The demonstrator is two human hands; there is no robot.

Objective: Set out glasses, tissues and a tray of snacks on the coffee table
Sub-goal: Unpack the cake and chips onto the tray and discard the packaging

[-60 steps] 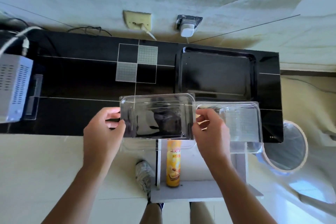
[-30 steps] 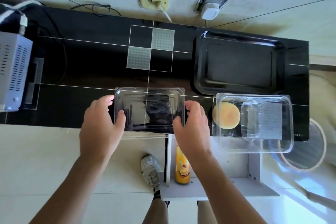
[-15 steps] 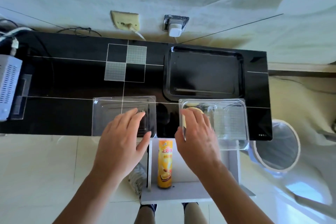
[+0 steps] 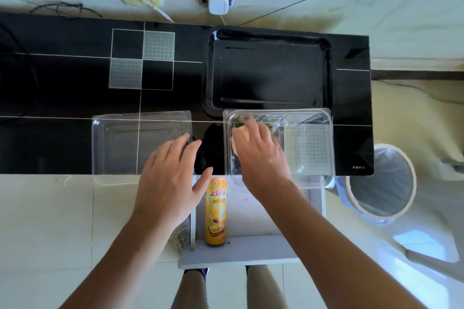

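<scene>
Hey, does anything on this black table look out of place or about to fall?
Yes. Both clear plastic containers overhang the table's near edge: the lid on the left and the box the right hand is reaching into. The black tray sits squarely, still bare. Nothing looks spilled or broken.

On the table (image 4: 62,88), the tray (image 4: 270,70) sits at the far right. Just before it lies a plastic container (image 4: 306,148); its separate lid (image 4: 120,148) lies to the left. A chip can (image 4: 216,211) stands on the shelf (image 4: 241,251) below.
</scene>
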